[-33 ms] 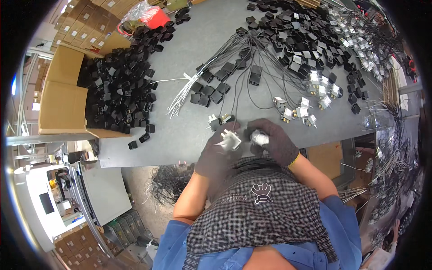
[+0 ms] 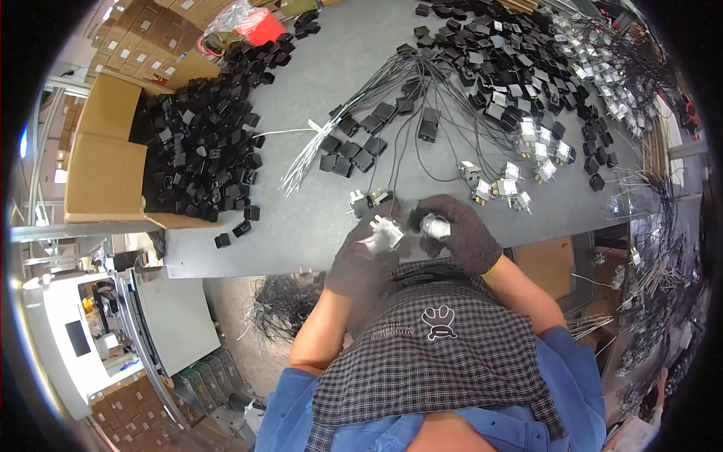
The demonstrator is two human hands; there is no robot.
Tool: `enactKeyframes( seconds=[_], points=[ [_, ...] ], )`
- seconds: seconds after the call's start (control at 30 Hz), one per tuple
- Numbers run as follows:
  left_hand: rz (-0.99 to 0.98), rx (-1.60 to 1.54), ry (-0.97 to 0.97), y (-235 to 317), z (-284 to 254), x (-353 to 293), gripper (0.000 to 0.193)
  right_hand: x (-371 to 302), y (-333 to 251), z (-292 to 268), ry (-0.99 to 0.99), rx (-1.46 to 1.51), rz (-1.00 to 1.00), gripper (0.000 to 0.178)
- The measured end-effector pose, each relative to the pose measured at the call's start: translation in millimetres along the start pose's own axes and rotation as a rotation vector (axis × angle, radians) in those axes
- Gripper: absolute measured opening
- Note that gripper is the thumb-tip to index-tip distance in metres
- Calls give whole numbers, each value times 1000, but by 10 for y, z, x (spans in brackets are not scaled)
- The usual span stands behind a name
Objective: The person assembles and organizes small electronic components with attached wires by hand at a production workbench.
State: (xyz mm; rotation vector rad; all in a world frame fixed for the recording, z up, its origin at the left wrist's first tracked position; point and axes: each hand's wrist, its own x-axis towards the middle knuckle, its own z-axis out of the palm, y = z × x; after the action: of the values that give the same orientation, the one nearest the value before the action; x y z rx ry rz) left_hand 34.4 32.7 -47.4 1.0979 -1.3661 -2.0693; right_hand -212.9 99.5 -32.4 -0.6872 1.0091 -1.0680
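Note:
My left hand (image 2: pixel 355 260), in a dark glove, is closed around a white plug-like connector (image 2: pixel 387 233) with short prongs. My right hand (image 2: pixel 473 238), gloved the same way, grips a whitish, rounded piece (image 2: pixel 435 227) whose kind I cannot make out. A small gap lies between the two held pieces, above the table's near edge. Just beyond my left fingers, a pair of white connectors with metal pins (image 2: pixel 358 202) lies on the grey table (image 2: pixel 301 218). Dark cables (image 2: pixel 399 162) run from near my left hand toward the far middle.
Black plastic housings (image 2: pixel 199 151) spill from a cardboard box (image 2: pixel 105 177) at left. A cable bundle with white stripped ends (image 2: pixel 305 158) lies mid-table beside several black housings (image 2: pixel 350 154). White connectors (image 2: pixel 506 184) sit to the right, before a large heap of black housings (image 2: pixel 520 68).

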Motion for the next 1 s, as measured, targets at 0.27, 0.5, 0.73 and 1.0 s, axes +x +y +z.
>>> enactKeyframes(
  seconds=[0.27,0.5,0.73,1.0],
  points=[
    [55,-105,272,-79,167,-180,61,176,22,120,9,-191,-11,35],
    [-30,221,184,228,189,-291,64,225,-41,229,-63,-287,70,31],
    [-61,112,160,264,215,-351,71,265,151,269,-5,-360,-119,31],
    [2,179,151,288,169,-348,62,413,-50,385,-161,-491,-87,36]
  ],
)
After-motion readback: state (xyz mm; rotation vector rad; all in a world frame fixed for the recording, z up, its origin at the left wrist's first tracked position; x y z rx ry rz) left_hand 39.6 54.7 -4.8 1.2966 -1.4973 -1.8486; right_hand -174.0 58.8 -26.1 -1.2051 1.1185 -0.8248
